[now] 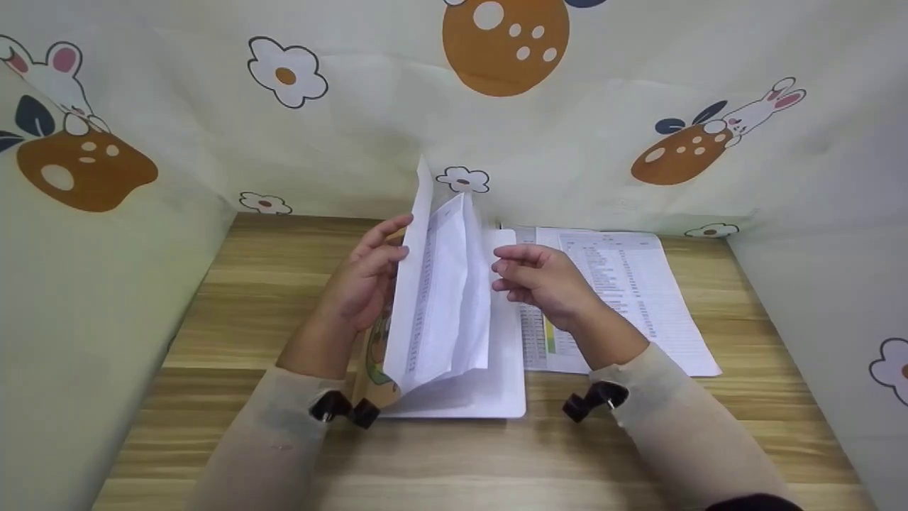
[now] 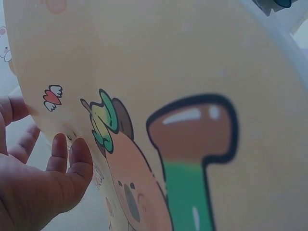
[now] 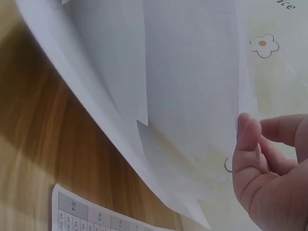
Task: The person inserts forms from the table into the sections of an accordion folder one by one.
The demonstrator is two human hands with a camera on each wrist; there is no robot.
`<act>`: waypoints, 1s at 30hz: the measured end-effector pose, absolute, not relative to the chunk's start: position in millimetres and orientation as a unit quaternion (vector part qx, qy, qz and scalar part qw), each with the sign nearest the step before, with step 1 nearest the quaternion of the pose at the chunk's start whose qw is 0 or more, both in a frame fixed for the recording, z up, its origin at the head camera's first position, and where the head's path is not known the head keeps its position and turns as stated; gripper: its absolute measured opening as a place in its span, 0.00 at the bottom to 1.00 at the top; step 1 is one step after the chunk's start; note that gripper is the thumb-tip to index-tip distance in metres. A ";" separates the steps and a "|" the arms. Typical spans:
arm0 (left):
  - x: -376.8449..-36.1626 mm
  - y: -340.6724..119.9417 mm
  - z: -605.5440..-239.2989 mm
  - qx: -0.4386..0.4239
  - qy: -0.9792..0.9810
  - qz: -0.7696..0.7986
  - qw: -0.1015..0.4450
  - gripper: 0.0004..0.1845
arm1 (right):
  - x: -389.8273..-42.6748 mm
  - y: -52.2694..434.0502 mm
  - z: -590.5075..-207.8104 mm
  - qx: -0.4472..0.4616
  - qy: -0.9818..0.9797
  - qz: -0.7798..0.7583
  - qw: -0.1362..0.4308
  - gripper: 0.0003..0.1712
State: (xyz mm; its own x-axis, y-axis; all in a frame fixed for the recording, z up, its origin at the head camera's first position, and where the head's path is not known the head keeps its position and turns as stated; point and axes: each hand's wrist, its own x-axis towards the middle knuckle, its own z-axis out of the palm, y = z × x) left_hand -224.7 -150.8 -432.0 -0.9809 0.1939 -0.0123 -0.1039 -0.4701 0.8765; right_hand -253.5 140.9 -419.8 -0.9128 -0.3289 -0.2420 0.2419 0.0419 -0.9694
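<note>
A folder lies open on the wooden table (image 1: pixel 248 298), its white inner back (image 1: pixel 500 397) flat. My left hand (image 1: pixel 369 277) holds up the folder's cartoon-printed front cover (image 1: pixel 374 358) by its left edge, and several white printed sheets (image 1: pixel 443 284) stand against it. The left wrist view is filled by this cover (image 2: pixel 192 96), with the fingers (image 2: pixel 60 154) of my left hand (image 2: pixel 43 187) at its edge. My right hand (image 1: pixel 546 280) hovers just right of the sheets, fingers loosely bent. In the right wrist view its thumb (image 3: pixel 248 139) is at the edge of a raised sheet (image 3: pixel 183 96).
A stack of printed tables (image 1: pixel 631 284) lies on the table to the right of the folder, partly under my right forearm. Cloth walls (image 1: pixel 142 234) printed with flowers and rabbits close in the left, back and right. The table's front edge is near me.
</note>
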 end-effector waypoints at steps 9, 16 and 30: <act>-224.7 -150.9 -433.2 0.056 0.509 0.855 0.088 0.26 | -251.7 139.4 -421.3 -0.040 0.710 -0.670 0.214 0.23; -223.9 -150.4 -431.9 0.053 0.504 0.858 0.087 0.25 | -247.9 137.6 -419.5 -0.047 0.702 -0.674 0.224 0.23; -225.5 -149.3 -431.6 0.037 0.498 0.862 0.085 0.26 | -248.5 180.7 -417.4 -0.037 0.705 -0.681 0.196 0.20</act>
